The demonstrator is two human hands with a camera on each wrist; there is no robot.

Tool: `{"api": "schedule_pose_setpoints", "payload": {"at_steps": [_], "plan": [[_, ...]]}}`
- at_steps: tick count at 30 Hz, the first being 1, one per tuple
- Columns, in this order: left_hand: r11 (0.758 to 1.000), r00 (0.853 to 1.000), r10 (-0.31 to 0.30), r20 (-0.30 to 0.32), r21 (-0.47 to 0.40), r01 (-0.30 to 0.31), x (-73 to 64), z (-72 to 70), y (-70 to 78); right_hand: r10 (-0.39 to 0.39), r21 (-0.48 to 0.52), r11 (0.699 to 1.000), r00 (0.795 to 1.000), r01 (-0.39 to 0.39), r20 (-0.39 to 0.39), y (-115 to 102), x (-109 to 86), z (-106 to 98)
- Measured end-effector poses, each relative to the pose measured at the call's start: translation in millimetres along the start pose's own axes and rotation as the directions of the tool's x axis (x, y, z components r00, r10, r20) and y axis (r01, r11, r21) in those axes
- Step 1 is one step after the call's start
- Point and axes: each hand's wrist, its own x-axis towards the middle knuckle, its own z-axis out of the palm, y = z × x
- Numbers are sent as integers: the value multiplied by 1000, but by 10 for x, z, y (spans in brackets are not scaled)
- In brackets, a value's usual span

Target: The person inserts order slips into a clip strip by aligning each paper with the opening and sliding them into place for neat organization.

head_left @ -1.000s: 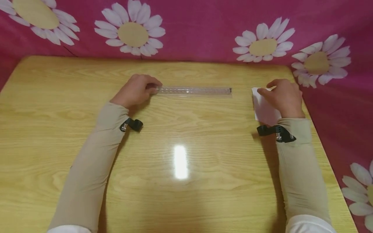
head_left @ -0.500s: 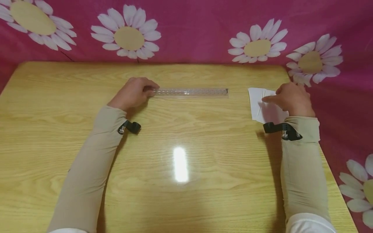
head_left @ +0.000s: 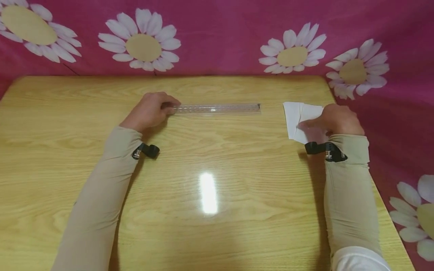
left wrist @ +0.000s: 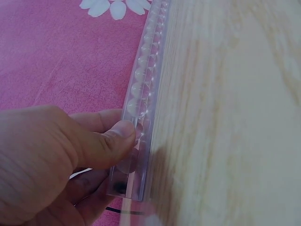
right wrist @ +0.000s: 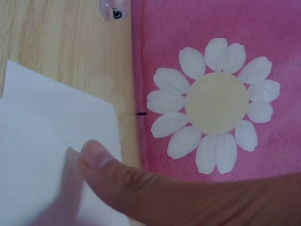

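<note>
Near the table's far side lies a long clear plastic tube (head_left: 220, 108) with a row of see-through balls inside. My left hand (head_left: 145, 111) pinches its left end; in the left wrist view the thumb (left wrist: 120, 132) lies on top with fingers behind. Some white paper (head_left: 292, 116), in overlapping pieces or folds, lies apart from the tube on the right. My right hand (head_left: 340, 119) is over the paper's right part, its thumb (right wrist: 106, 162) stretched out and touching the surface. The other right fingers are mostly hidden.
A wooden table (head_left: 203, 158) carries everything, with a bright light reflection (head_left: 208, 194) in its middle. A pink cloth (head_left: 217, 37) with big white daisies hangs behind and to the right. A black wrist-camera mount (head_left: 145, 150) sticks out from each sleeve.
My right hand moves right, then down onto the paper, and its thumb lowers to the surface. More white paper shows, with overlapping edges. The left hand keeps its pinch on the tube.
</note>
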Motion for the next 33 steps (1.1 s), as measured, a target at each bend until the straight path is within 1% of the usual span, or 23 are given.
{"api": "schedule_pose_setpoints", "payload": {"at_steps": [4, 9, 15, 22, 28, 31, 33], "plan": [[1000, 1000, -5, 6, -2, 5, -9, -4, 4, 11, -31, 999, 1000, -11, 13, -9, -6, 21], [1000, 1000, -13, 18, -3, 13, -20, 8, 0, 5, -34, 999, 999, -4, 32, 6, 10, 35], [1000, 1000, -11, 3, -7, 11, -23, 17, 7, 6, -70, 998, 1000, -6, 8, 4, 37, 11], [1000, 1000, -6, -4, -3, 6, -26, 26, 10, 28, -58, 998, 999, -27, 20, -4, 56, 13], [1000, 1000, 10, -13, 0, -10, -13, 31, 1, 45, -78, 996, 998, -47, -33, -3, 82, 14], [1000, 1000, 15, -21, 3, -15, -15, 32, 0, 43, -69, 997, 998, -47, -55, 12, 99, 6], [1000, 1000, 18, -26, 5, -18, -19, 28, 0, 48, -41, 998, 997, -50, -62, 24, 105, -1]]}}
